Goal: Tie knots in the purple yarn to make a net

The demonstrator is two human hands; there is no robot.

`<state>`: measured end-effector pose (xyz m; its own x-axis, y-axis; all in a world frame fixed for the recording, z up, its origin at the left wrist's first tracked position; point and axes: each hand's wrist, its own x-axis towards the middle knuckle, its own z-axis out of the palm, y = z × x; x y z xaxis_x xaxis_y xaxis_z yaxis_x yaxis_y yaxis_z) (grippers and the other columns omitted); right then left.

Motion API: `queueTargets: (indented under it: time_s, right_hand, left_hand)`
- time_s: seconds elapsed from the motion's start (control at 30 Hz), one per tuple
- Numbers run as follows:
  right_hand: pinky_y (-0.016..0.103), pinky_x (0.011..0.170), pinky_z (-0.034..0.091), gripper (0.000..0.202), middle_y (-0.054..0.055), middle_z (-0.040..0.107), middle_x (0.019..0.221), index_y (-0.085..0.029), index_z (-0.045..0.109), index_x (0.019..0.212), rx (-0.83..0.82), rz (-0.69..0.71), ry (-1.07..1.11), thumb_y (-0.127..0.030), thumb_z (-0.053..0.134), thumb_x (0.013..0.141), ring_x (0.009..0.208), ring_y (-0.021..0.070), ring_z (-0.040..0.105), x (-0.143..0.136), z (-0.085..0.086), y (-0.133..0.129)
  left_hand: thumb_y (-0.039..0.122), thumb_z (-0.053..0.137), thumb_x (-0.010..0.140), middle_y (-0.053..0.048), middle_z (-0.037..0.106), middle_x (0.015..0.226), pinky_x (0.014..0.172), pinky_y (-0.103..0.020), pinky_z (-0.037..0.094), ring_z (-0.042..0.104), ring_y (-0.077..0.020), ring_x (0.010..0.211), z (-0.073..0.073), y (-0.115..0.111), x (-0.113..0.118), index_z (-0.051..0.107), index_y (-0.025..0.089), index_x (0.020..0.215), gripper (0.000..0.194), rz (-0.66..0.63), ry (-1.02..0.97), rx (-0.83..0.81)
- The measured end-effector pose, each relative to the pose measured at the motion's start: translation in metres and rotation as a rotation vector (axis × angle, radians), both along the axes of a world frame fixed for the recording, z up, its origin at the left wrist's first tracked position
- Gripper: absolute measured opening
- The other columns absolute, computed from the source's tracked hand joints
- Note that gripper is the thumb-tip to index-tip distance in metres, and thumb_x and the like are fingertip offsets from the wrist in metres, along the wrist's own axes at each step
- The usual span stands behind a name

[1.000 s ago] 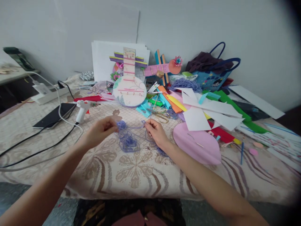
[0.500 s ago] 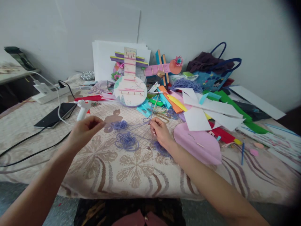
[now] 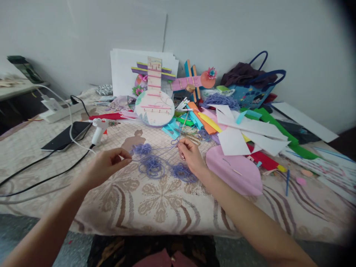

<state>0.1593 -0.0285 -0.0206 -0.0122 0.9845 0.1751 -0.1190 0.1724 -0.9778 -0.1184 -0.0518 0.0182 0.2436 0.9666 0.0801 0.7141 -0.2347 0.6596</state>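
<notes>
Purple yarn (image 3: 151, 167) lies in loose tangled coils on the patterned tablecloth, between and below my hands. My left hand (image 3: 114, 163) pinches a strand of it at the left of the coils. A little higher, my right hand (image 3: 189, 152) is closed with thumb and fingers together on the yarn, where a small loop sticks up. A thin stick or needle (image 3: 184, 124) rises from just above the right fingertips; whether the fingers hold it is unclear. Strands run between both hands across the coils. Another yarn clump (image 3: 183, 172) rests under my right wrist.
A white glue gun (image 3: 98, 131) and black tablet (image 3: 66, 136) with cables lie left. Behind stands a decorated round-bodied craft instrument (image 3: 154, 107). Right are a pink felt piece (image 3: 233, 168), scissors (image 3: 194, 138), paper scraps (image 3: 233, 141) and a blue bag (image 3: 250, 94).
My left hand has moved right and down, toward the coils, and the coil beside it has shifted slightly. The yarn clump under my right wrist shows more fully. My right hand stays nearly in place.
</notes>
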Motion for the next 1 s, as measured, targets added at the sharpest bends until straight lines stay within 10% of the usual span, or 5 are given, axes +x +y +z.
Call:
queueTargets:
  time_s: [0.17,0.4,0.67,1.0]
  right_hand:
    - [0.02,0.038,0.023,0.018,-0.008,0.034,0.048,-0.019,0.048,0.068,0.032,0.019,-0.018,-0.034,0.055,0.077,0.039,0.0055,0.029,-0.001,0.002,-0.002]
    - [0.02,0.039,0.023,0.02,-0.008,0.033,0.048,-0.019,0.048,0.068,0.035,0.041,-0.087,-0.036,0.053,0.078,0.04,0.0062,0.031,-0.002,0.002,-0.005]
    - [0.02,0.039,0.023,0.018,-0.008,0.035,0.048,-0.019,0.048,0.07,0.055,0.056,-0.1,-0.034,0.052,0.08,0.04,0.0061,0.03,-0.001,0.003,-0.006]
    - [0.019,0.039,0.024,0.019,-0.008,0.035,0.048,-0.019,0.049,0.068,0.045,0.046,-0.081,-0.033,0.054,0.079,0.04,0.0055,0.031,-0.003,0.003,-0.007]
  left_hand:
    - [0.037,0.052,0.081,-0.002,0.058,0.082,0.059,-0.025,0.042,0.053,-0.0129,0.066,-0.004,-0.015,0.024,0.058,0.02,0.097,0.024,0.06,0.121,0.376]
    - [0.019,0.047,0.082,-0.008,0.057,0.099,0.077,-0.037,0.047,0.057,-0.0213,0.089,-0.03,-0.029,0.068,0.055,0.019,0.103,0.022,-0.153,0.238,0.319]
    - [0.019,0.052,0.082,-0.006,0.055,0.111,0.085,-0.03,0.047,0.054,-0.0175,0.1,-0.019,-0.065,0.101,0.049,0.023,0.114,0.033,-0.467,0.04,0.229]
    - [0.019,0.051,0.079,-0.008,0.057,0.099,0.084,-0.042,0.043,0.053,-0.0249,0.095,-0.015,-0.005,0.024,0.059,0.019,0.098,0.02,-0.187,0.3,0.335]
